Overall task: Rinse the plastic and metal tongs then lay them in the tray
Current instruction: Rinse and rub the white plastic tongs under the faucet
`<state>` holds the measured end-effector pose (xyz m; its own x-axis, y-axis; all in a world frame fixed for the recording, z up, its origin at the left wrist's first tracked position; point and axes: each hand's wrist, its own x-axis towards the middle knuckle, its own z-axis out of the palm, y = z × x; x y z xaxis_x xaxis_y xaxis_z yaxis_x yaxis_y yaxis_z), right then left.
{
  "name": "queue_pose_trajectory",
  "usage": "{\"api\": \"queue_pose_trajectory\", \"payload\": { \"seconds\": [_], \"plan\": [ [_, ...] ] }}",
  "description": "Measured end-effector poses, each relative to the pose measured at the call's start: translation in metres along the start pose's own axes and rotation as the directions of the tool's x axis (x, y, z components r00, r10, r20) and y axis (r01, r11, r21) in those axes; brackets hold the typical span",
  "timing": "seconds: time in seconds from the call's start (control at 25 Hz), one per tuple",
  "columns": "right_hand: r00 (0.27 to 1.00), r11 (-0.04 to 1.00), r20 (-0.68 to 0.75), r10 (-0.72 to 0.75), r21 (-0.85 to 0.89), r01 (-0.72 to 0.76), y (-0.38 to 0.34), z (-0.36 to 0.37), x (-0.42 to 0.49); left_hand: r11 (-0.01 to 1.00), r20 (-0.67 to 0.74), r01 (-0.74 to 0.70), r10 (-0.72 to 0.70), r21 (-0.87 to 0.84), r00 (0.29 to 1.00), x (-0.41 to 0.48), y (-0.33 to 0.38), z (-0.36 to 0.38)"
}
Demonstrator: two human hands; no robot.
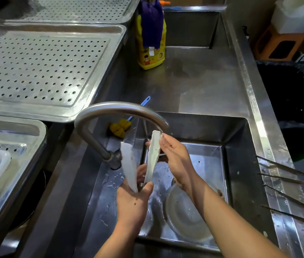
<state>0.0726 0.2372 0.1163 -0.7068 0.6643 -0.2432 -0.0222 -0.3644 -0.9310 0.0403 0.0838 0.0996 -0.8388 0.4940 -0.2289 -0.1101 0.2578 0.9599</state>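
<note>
As left hand, right hand hold plastic tongs, hinge hidden

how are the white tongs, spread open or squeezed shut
Spread open: the two arms of the plastic tongs diverge upward from the left hand gripping the joined end; the right hand pinches one arm.

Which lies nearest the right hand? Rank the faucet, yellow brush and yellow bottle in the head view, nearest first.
1. The faucet, its spout end just above the right hand.
2. The yellow brush, behind and to the left.
3. The yellow bottle, upright on the counter, far behind.
</note>
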Motion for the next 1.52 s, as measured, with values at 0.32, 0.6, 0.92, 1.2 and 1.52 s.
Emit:
{"api": "queue_pose_trajectory", "payload": {
  "seconds": [0.32, 0.6, 0.92, 1.2, 1.52],
  "plan": [
    [0.996, 0.991, 0.088, 0.000, -0.135, 0.012, 0.011, 0.001, -0.019, 0.853, 0.087, -0.328, 0.321, 0.406, 0.943, -0.007, -0.009, -0.013],
    [0.995, 0.978, -0.099, -0.013, -0.208, -0.008, 0.017, 0.002, -0.006, 0.793, 0.175, -0.384, 0.342, 0.474, 0.923, 0.002, -0.007, -0.010],
    [0.962, 0.973, -0.273, 0.010, -0.218, -0.072, 0.022, 0.003, 0.024, 0.882, 0.166, -0.310, 0.267, 0.355, 0.949, 0.010, -0.003, -0.004],
    [0.991, 0.978, -0.108, 0.080, -0.186, -0.099, 0.019, -0.002, 0.026, 0.999, 0.057, 0.002, -0.004, 0.039, 0.998, 0.025, -0.014, -0.006],
    [0.995, 0.947, -0.001, 0.099, -0.307, -0.094, 0.027, 0.010, 0.009, 0.998, 0.059, 0.027, -0.024, -0.051, 0.998, 0.033, -0.022, 0.000]
  ]
}}
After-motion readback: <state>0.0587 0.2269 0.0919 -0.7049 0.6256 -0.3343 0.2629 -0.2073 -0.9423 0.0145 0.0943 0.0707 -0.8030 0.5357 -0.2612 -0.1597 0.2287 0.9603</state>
